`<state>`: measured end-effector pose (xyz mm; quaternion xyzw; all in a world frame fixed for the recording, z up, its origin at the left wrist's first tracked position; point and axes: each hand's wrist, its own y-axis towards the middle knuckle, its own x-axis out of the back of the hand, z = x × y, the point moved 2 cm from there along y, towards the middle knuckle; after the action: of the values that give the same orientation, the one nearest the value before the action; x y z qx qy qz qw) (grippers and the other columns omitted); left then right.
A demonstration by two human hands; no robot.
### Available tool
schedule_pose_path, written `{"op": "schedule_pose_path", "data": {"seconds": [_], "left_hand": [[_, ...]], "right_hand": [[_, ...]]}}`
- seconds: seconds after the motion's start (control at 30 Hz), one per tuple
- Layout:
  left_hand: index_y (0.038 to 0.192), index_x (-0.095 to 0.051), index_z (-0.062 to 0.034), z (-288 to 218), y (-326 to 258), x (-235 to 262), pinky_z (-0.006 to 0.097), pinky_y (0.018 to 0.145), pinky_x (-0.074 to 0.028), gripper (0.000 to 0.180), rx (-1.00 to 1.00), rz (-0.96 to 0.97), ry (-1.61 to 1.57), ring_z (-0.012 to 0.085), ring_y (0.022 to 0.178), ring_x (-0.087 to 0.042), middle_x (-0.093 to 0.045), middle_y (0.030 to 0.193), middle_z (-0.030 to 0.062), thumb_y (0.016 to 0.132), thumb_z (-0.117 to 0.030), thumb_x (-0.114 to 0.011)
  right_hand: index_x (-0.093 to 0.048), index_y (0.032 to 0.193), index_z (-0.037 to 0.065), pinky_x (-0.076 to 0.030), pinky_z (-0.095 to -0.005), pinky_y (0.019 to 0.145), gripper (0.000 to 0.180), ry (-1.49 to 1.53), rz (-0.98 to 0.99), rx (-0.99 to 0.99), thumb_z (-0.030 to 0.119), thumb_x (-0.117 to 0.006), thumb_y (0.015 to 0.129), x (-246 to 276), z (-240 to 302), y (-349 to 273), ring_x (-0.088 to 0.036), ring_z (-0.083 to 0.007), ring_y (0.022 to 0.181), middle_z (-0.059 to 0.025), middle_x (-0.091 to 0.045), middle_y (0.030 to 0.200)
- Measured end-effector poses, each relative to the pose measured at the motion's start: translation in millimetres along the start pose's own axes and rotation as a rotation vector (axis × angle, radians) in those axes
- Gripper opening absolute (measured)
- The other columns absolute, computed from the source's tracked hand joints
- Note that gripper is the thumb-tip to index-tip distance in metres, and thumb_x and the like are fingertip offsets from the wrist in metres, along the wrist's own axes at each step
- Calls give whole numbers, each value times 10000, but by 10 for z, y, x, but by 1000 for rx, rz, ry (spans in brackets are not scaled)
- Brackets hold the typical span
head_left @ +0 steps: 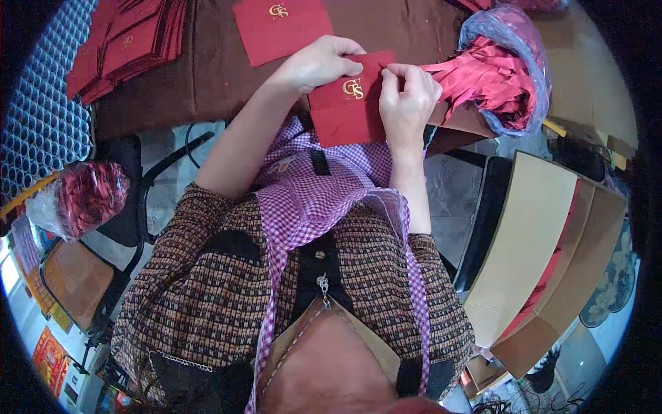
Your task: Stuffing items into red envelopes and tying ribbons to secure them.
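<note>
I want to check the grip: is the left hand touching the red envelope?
Touching. The head view shows the left hand with its fingers pressed on the top edge of the red envelope.

Upper centre of the frame: a work table [207, 76] covered in dark brown cloth. Upper left: a blue surface patterned with rows of round openings [41, 103]. Left, below the table: a black-framed chair [131, 200], and lower left a second seat with a brown cushion [76, 276]. Right half: open cardboard boxes [524, 241] standing on edge, flaps spread. Lower right: a patterned round mat [610, 283] on a pale floor [455, 200]. Bright light enters at the far lower left edge.
</note>
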<state>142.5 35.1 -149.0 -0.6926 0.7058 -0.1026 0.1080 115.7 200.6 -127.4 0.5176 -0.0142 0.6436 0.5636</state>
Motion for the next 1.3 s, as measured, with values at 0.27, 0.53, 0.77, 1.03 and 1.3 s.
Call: {"op": "schedule_pose_path", "data": {"seconds": [0.27,0.53,0.77,1.03,1.3], "left_hand": [[1062,-617,51,-6,-8,37,244,735,-499,253,-3,13,45,115,799,-618,-663,902,76,831,-44,-578],[1019,-625,60,-59,-42,67,244,712,-496,266,2,-10,3,122,770,-613,-660,887,84,793,-4,-500],[1002,-639,54,3,-2,127,258,754,-496,331,10,-38,-34,135,798,-612,-660,881,90,744,27,-433],[1035,-637,43,-33,-21,74,248,756,-493,271,-90,-38,121,124,817,-610,-666,892,77,830,-133,-615],[1016,-648,7,-46,-29,-1,235,701,-497,240,-87,-11,96,89,775,-599,-652,845,34,805,-107,-666]], "right_hand": [[-645,793,62,-383,-381,782,89,7,-7,5,133,-685,757,-5,2,1,-593,-248,778,-75,-645,773],[-649,792,62,-392,-382,782,90,14,5,-20,127,-695,750,5,-23,-12,-595,-255,777,-78,-649,779],[-619,769,76,-377,-385,768,60,56,-45,-35,92,-671,741,2,-53,-26,-576,-250,758,-61,-624,742],[-618,764,81,-369,-390,758,60,46,-25,-8,97,-671,741,22,-23,-21,-570,-248,763,-50,-620,748],[-644,782,87,-376,-362,776,56,-13,11,55,115,-687,760,34,34,-19,-577,-223,760,-38,-625,756]]}}
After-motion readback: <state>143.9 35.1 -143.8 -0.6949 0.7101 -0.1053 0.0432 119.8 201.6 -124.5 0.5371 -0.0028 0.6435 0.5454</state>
